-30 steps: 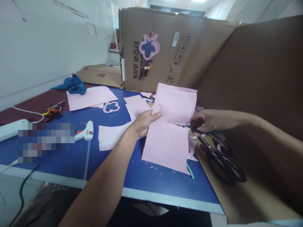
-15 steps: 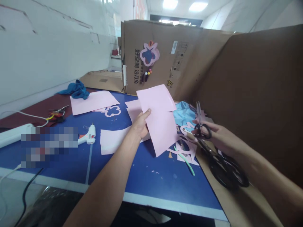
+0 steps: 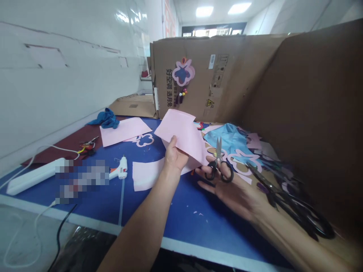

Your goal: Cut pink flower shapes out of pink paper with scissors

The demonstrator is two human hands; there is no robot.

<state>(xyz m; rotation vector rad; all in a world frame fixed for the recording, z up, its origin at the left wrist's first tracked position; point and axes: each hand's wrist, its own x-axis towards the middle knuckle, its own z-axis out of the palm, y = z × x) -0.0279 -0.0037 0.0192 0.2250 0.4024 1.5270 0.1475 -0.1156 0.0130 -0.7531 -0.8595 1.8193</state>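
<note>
My left hand (image 3: pixel 176 156) grips a pink sheet (image 3: pixel 181 130) between thumb and fingers. The sheet is held above the table, bent and tilted, with a cut in its right side. Small black-handled scissors (image 3: pixel 218 160) hang in my right hand (image 3: pixel 229 192), just right of the sheet's lower corner. A finger passes through a handle loop, the other fingers are spread, and the blades point up, slightly apart. Under the sheet lies another pink piece (image 3: pixel 146 175). Light blue cloth (image 3: pixel 227 136) and pink flower-shaped cutouts (image 3: pixel 246 160) lie beyond my right hand.
Large black-handled shears (image 3: pixel 295 202) lie at the right by the cardboard wall (image 3: pixel 306 90). A white glue gun (image 3: pixel 121 169) and a power strip (image 3: pixel 34 177) with cords are at left. Farther back are a pink sheet (image 3: pixel 126 130), dark blue cloth (image 3: pixel 104 119) and pliers (image 3: pixel 89 145).
My right hand has brought the scissors leftward, close to the sheet, and turned palm up. The sheet has tilted flatter in my left hand. The whole view has shifted slightly.
</note>
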